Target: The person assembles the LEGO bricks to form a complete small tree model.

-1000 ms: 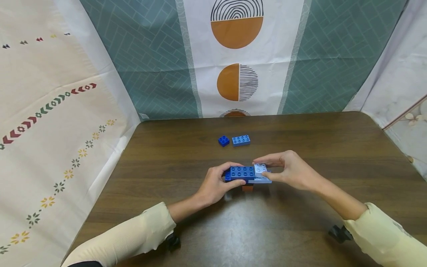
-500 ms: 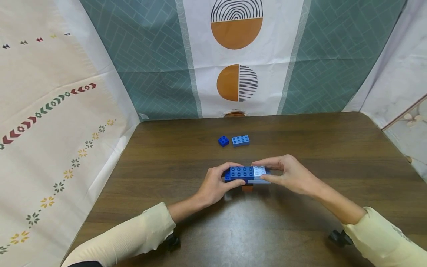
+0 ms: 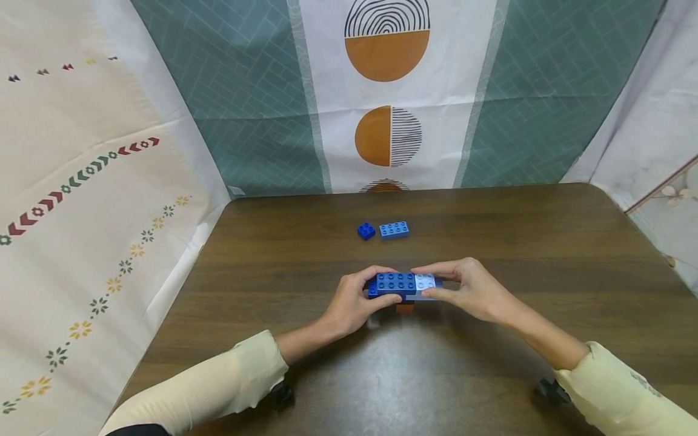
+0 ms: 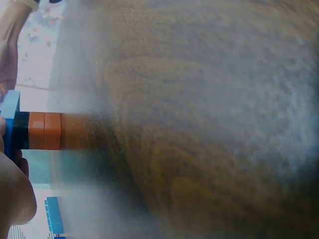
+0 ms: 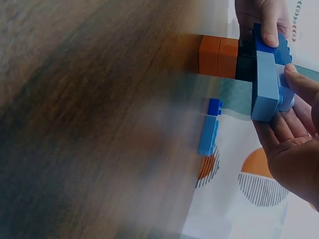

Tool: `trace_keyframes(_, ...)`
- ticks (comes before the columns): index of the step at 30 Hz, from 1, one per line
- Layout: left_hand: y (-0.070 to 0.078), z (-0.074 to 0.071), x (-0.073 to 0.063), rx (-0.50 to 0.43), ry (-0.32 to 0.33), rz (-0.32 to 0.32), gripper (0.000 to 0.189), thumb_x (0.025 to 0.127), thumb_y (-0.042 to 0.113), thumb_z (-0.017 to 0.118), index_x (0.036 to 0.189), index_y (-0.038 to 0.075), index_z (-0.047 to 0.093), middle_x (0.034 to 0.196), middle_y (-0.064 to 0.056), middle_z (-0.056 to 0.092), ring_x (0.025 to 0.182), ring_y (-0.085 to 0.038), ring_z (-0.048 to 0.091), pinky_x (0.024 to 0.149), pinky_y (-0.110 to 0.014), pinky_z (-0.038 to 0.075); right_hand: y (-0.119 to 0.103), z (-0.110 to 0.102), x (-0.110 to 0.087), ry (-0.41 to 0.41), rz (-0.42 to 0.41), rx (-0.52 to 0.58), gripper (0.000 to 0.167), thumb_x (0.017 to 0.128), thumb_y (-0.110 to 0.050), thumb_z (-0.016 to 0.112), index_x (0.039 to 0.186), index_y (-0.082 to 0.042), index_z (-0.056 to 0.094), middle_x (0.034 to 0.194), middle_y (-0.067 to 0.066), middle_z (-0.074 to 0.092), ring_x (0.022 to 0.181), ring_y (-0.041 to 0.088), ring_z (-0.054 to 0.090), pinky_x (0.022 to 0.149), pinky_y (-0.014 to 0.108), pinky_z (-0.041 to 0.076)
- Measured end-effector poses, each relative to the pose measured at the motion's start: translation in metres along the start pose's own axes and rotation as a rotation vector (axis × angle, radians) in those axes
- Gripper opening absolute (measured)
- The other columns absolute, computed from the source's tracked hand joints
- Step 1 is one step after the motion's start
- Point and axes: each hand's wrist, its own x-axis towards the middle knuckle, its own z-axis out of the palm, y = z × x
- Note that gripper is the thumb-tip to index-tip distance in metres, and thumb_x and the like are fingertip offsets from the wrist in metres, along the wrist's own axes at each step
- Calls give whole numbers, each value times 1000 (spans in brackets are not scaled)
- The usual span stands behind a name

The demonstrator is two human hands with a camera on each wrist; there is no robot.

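A toy brick build stands on the table, with orange bricks point(image 5: 218, 56) at its base and a dark brick point(image 5: 244, 60) above them. Over these, a long light blue brick point(image 5: 266, 82) lies end to end with a dark blue one. The top layer has a blue eight-stud brick point(image 3: 396, 283) and, against its right end, a small pale blue brick point(image 3: 425, 281). My left hand point(image 3: 351, 301) grips the build's left part between thumb and fingers. My right hand point(image 3: 473, 292) pinches the pale blue brick front and back, thumb nearest me.
Farther back on the wooden table point(image 3: 272, 242) lie a small dark blue brick point(image 3: 366, 231) and a light blue eight-stud brick point(image 3: 394, 230), side by side. Patterned cloth point(image 3: 272, 91) hangs behind the table's back edge, and more cloth hangs at both sides.
The pale blue brick has come down from a slightly raised spot and now sits level beside the blue brick. My right hand has lowered with it; my left hand has kept its grip.
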Motion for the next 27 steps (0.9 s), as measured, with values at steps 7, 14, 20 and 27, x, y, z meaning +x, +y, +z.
trace_keyframes(7, -1, 1, -1, 5, 12, 8, 38, 95, 21, 84, 131, 15, 71, 123, -3, 75, 96, -11, 71, 83, -28, 61, 1, 2, -1, 17, -46, -91, 38, 94, -13, 83, 131, -8, 76, 126, 13, 75, 91, 18, 69, 59, 27, 48)
trace_keyframes(14, -1, 1, 0, 19, 3, 10, 39, 95, 20, 83, 131, 14, 71, 125, -4, 74, 99, -11, 71, 85, -27, 61, -2, 6, -4, 53, -87, -173, 42, 93, -13, 84, 134, -7, 74, 125, 13, 76, 97, 17, 70, 72, 34, 57)
trace_keyframes(20, -1, 0, 0, 35, 5, 19, 39, 95, 21, 83, 131, 15, 71, 123, -2, 75, 97, -10, 71, 84, -27, 61, -3, 11, 1, 86, -115, -178, 38, 93, -18, 84, 129, -5, 77, 118, 13, 78, 89, 15, 70, 68, 30, 58)
trace_keyframes(27, -2, 1, 0, 26, 0, 9, 39, 95, 23, 83, 132, 16, 70, 123, -2, 75, 99, -9, 72, 85, -27, 60, 1, 9, 3, 78, -66, -116, 35, 92, -20, 87, 124, -8, 79, 115, 8, 79, 97, 15, 73, 73, 33, 58)
